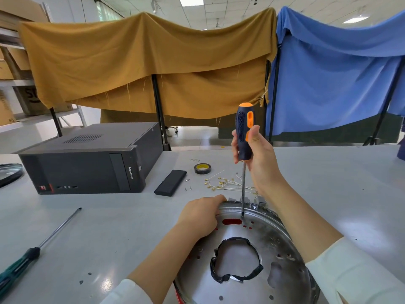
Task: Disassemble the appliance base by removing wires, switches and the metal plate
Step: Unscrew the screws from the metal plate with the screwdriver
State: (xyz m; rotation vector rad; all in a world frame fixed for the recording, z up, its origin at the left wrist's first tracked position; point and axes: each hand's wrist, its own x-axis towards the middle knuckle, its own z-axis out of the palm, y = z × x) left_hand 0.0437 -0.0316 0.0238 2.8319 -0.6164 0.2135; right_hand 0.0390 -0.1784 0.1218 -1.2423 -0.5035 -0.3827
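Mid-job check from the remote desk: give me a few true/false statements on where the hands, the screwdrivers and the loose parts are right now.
1. The right hand grips the orange-black screwdriver upright, tip on the metal plate. True.
2. The left hand holds the green screwdriver. False: it rests on the plate's rim; that screwdriver lies on the table.
3. The tape roll sits on the computer case. False: it lies on the table, right of the case.
4. Loose wires lie on the table beyond the plate. True.
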